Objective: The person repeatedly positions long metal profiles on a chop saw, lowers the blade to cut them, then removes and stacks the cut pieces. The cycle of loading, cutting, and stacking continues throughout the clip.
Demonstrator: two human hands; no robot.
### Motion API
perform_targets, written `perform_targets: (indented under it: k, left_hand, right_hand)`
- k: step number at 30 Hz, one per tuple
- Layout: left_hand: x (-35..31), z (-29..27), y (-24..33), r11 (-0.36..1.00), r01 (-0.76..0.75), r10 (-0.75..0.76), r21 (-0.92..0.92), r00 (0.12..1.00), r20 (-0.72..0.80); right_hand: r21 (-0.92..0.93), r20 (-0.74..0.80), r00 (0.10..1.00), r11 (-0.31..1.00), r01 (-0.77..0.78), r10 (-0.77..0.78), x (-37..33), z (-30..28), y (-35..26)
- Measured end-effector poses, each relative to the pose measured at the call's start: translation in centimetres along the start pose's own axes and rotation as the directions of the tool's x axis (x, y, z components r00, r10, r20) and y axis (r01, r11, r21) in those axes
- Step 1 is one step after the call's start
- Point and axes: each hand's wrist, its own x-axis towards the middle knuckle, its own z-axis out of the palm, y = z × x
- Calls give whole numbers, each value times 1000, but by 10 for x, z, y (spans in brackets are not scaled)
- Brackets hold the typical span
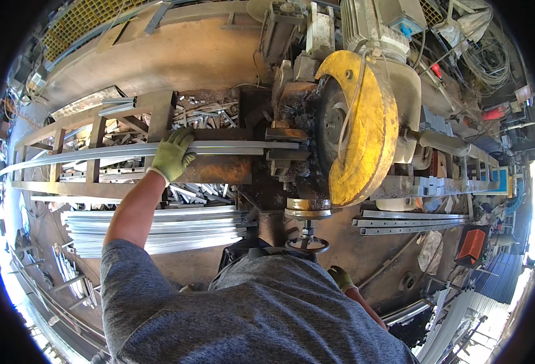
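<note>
My left hand (pixel 171 155), in a yellow-green glove, rests over two long grey metal tubes (pixel 231 147) and grips them from above. The tubes lie side by side along a steel frame, their right ends in the vise jaws (pixel 286 145) of a cut-off saw. Just right of those jaws stands the saw's dark disc (pixel 331 124), partly covered by a worn yellow guard (pixel 367 133). My right hand (pixel 341 278), also gloved, hangs low beside my body, near the vise's handwheel (pixel 307 244) but apart from it. Its fingers are mostly hidden.
A stack of shiny metal tubes (pixel 152 229) lies left of me, below the frame (pixel 91 189). Short offcuts (pixel 204 115) fill the space behind the frame. More punched tubes (pixel 410 223) lie to the right, near an orange-and-black box (pixel 472 244). The saw's motor (pixel 373 27) stands at the back.
</note>
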Motion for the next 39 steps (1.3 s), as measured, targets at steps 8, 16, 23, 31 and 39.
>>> perform_targets:
  k: [8,16,23,31,39]
  left_hand:
    - [7,9,-19,976,-169,137,-138,967,-216]
    - [19,37,-11,963,-142,78,-229,960,-267]
    - [21,24,-10,977,-130,82,-170,962,-260]
    - [50,22,63,993,-8,-2,-121,997,-81]
    - [43,6,48,993,-19,21,-120,1000,20]
  right_hand:
    - [-139,-18,999,989,-46,43,11,-37,-53]
    - [384,-173,980,923,-20,94,40,-78,-116]
    - [-45,69,990,992,-116,119,27,-54,-117]
    - [308,-50,999,951,30,-15,57,-54,-110]
    - [321,-259,966,944,81,5,41,-66,-129]
